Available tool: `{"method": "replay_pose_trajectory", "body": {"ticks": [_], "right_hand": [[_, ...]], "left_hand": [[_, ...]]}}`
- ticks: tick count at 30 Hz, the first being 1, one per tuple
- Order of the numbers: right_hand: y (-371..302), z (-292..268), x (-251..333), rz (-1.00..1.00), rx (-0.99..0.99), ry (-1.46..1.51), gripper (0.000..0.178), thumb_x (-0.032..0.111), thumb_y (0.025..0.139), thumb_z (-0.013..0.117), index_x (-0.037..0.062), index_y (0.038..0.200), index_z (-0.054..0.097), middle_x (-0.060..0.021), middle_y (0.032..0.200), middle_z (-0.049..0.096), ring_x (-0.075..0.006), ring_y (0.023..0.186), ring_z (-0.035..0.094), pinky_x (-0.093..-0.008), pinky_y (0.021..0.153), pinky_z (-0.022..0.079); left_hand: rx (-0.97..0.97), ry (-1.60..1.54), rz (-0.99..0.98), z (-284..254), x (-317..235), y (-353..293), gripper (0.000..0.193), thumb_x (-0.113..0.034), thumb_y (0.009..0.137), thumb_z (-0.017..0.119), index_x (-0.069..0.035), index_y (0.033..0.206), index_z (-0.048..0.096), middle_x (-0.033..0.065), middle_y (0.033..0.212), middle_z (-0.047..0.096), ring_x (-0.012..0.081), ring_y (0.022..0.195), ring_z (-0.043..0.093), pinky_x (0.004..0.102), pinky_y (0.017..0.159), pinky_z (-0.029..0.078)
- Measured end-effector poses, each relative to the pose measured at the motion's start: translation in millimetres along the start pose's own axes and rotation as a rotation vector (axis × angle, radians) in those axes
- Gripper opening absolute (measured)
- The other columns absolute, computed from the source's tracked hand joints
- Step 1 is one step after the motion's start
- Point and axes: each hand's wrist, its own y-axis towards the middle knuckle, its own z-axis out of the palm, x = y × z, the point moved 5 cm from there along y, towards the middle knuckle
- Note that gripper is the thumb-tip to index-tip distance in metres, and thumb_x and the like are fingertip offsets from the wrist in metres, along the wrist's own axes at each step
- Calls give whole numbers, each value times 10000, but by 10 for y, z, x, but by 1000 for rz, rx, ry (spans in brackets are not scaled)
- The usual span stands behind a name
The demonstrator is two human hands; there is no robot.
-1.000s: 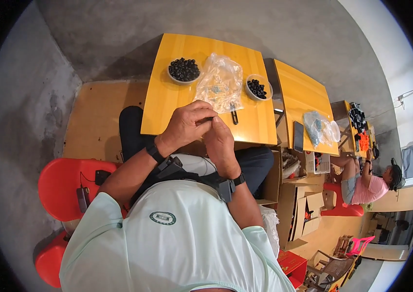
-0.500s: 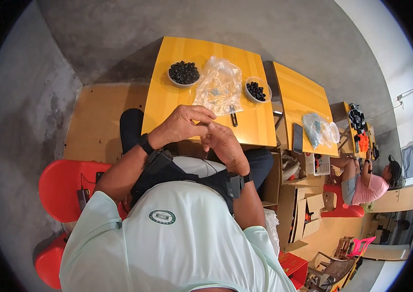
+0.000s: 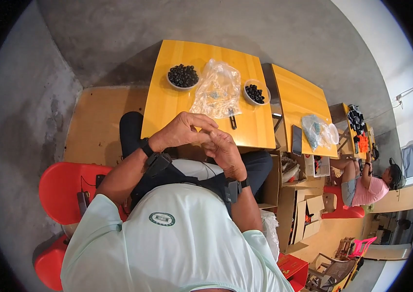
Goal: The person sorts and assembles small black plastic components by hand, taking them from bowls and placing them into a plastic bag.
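Note:
My left hand [image 3: 181, 132] and my right hand [image 3: 225, 150] meet fingertip to fingertip just over the near edge of the yellow table [image 3: 167, 109]. Both are closed in a pinch; whatever they hold, if anything, is too small or hidden to make out. Past them lies a clear plastic bag [image 3: 218, 85] with small bluish bits in it. A bowl heaped with black ring-shaped beads [image 3: 183, 77] stands to its left. On its right is a smaller tub of similar black pieces [image 3: 254, 93]. A dark slim tool [image 3: 233, 119], perhaps a cutter, rests by the bag's near corner.
A second yellow table [image 3: 294, 87] at right bears a phone [image 3: 297, 140] and another plastic bag [image 3: 315, 131]. Open cardboard boxes [image 3: 308, 219] stand below. A red chair [image 3: 65, 190] is at my left. Farther right, a person in pink [image 3: 369, 190] sits at another table.
My hands remain pinched together, with slightly shifted fingers. The view has tilted a little, so the table and its contents appear slightly lower.

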Motion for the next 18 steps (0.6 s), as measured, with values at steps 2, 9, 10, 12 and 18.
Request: {"method": "replay_pose_trajectory", "body": {"ticks": [2,9,10,12,18], "right_hand": [[-8,-8,-4,7,2,-3,350,319,985,600,44,1199,637,80,724,434,-43,632,358,-200,547,305],[-20,66,52,-98,77,74,309,342,973,613,57,1090,593,57,791,456,-45,635,359,-189,523,285],[-18,101,63,-112,75,80,342,358,958,633,40,1066,570,39,829,506,-42,648,391,-187,510,289],[-38,185,84,-115,72,20,375,386,941,650,43,1067,565,31,858,511,-41,671,416,-181,517,301],[-88,193,91,-252,-15,-58,451,424,889,693,42,1082,553,18,927,529,-44,743,486,-174,551,356]], "left_hand": [[20,-25,-7,3,11,-4,226,-67,815,738,-41,1039,747,102,1122,690,169,1034,635,289,906,501],[-10,-232,-152,123,82,-9,366,-150,892,664,19,1214,629,70,1070,670,119,1016,606,263,897,495],[-66,-329,-200,158,98,-6,401,-181,900,657,45,1227,605,77,1059,663,110,1001,602,255,883,497],[-83,-305,-190,298,53,10,398,-207,890,661,53,1185,610,86,1044,666,109,977,610,253,861,504],[-219,-391,-132,503,23,71,314,-169,845,685,67,1039,613,77,908,705,75,802,627,213,683,517]]}}
